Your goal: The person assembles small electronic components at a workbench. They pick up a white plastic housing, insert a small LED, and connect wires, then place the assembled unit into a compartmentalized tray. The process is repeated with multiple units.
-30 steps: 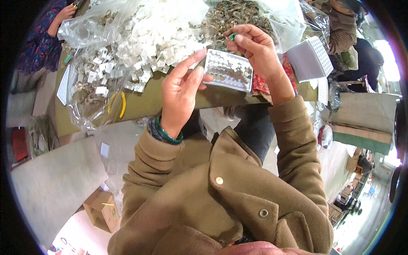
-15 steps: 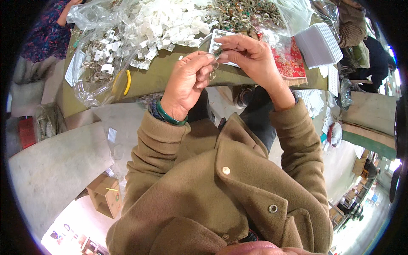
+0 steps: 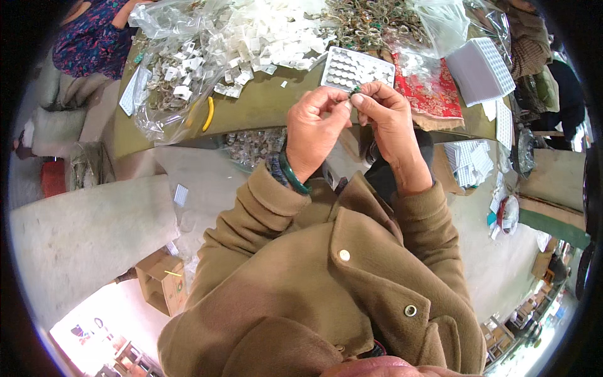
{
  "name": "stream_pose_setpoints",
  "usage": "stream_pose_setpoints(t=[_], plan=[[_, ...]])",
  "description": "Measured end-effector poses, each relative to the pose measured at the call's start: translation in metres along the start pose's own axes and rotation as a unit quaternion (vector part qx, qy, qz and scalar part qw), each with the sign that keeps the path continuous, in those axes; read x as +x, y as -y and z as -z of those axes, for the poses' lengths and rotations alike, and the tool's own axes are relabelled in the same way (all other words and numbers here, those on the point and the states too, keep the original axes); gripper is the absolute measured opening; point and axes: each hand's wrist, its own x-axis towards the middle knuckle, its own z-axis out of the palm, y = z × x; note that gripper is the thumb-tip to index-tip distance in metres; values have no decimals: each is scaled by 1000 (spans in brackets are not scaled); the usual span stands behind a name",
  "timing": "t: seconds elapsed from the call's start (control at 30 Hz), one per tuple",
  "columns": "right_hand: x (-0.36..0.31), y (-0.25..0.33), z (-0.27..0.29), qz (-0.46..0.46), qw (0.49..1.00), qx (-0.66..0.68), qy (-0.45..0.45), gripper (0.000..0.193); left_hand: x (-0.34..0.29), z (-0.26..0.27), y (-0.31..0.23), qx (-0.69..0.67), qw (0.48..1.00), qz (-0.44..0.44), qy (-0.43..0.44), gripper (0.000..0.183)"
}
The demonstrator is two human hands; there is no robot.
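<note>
My left hand [image 3: 317, 129] and my right hand [image 3: 389, 116] meet over the table's near edge. Pinched between both sets of fingertips is a small dark green piece [image 3: 355, 92], maybe jewellery; its exact kind is too small to tell. Just beyond the fingers lies a white tray [image 3: 327, 80] with rows of round white spots. A heap of white tags [image 3: 264, 38] spreads to the left of it, and a pile of small greenish-brown ring-like pieces [image 3: 370, 22] lies behind it.
Left on the table are a clear plastic bag [image 3: 151, 125] with tagged pieces and a yellow curved handle [image 3: 208, 114]. To the right lie a red patterned cloth [image 3: 433, 94] and a stack of white trays [image 3: 480, 72]. A person in a floral garment [image 3: 88, 41] is at far left.
The hands have come closer together, and the left has moved right. A ring-like piece that hung beneath the left fingers no longer shows. The view shifted, uncovering more of the white tray.
</note>
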Motion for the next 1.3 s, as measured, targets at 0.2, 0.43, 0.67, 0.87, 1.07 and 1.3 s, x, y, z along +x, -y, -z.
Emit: stream_pose_setpoints(t=[0.2, 0.43, 0.67, 0.87, 1.07, 1.3], plan=[[-11, -10, 2, -22, 993, 119, -5, 10, -2, 1, -5, 20, 997, -50, 57, 4], [-18, -12, -7, 14, 991, 137, -4, 9, -6, 16, -2, -110, 989, 84, 61, 6], [-13, -17, -1, 7, 989, 146, -16, 7, 2, 71, 5, 325, 936, -120, -60, 21], [-12, -28, -1, 4, 998, 64, 11, 6, 26, 130, 16, 586, 767, -161, -206, 28], [-12, -31, -4, 0, 998, 55, 34, 6, 29, 114, 25, 470, 859, -121, -159, 19], [-11, -30, -15, 33, 999, 15, 5, 8, 23, 73, 19, 53, 996, -8, -70, 28]])
